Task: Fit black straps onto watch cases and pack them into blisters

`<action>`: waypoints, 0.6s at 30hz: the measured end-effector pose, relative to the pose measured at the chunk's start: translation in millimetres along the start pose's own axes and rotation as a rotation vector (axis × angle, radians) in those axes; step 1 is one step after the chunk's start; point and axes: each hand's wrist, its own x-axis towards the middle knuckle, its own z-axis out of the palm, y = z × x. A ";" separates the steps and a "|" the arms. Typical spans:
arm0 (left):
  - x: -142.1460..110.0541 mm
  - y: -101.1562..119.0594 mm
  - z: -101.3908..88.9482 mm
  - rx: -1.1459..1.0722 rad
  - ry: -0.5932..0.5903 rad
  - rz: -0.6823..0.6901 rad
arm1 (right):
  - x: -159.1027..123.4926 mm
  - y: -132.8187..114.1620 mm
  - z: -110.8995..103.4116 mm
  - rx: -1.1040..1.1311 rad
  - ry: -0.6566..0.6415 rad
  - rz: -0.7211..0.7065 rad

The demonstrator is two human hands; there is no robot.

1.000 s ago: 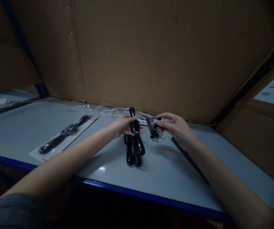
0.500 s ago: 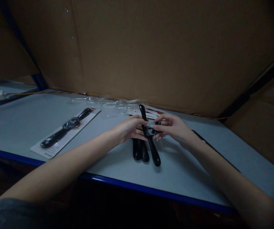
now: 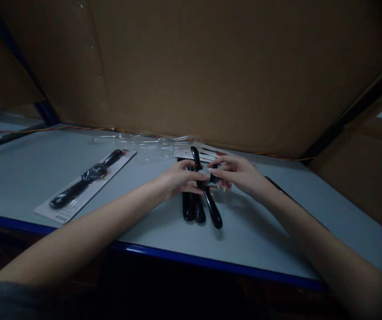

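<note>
On the table [image 3: 244, 240], a packaged tool [image 3: 89, 178] is lying left of the left hand [image 3: 177, 178], with plastic shells [image 3: 149, 144] resting behind, before the panel [image 3: 211, 80]. Two handles [image 3: 188, 209] are lying under that hand; a held tool [image 3: 210, 202] is slanting within it, left of the right hand [image 3: 239, 175].

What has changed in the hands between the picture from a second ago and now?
The right hand has brought its small dark piece leftward, close to the black tool in the left hand. That tool's lower end has swung right. Neither hand has let go. The packaged tool and clear plastic shells stayed put.
</note>
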 end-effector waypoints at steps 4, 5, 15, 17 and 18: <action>-3.1 1.9 3.6 0.036 0.036 -0.004 | -2.3 -3.1 -1.5 0.088 0.080 -0.076; -3.9 2.7 4.8 0.039 0.048 -0.003 | -3.1 -4.1 -1.9 0.098 0.098 -0.085; -5.4 2.7 9.5 0.040 0.076 -0.018 | -6.6 -9.8 -2.9 0.098 0.152 -0.092; -5.1 1.9 9.7 0.042 0.078 -0.021 | -7.9 -12.6 -1.6 0.075 0.126 -0.077; -4.8 1.7 9.9 0.042 0.079 -0.026 | -8.4 -13.8 -0.7 0.062 0.110 -0.071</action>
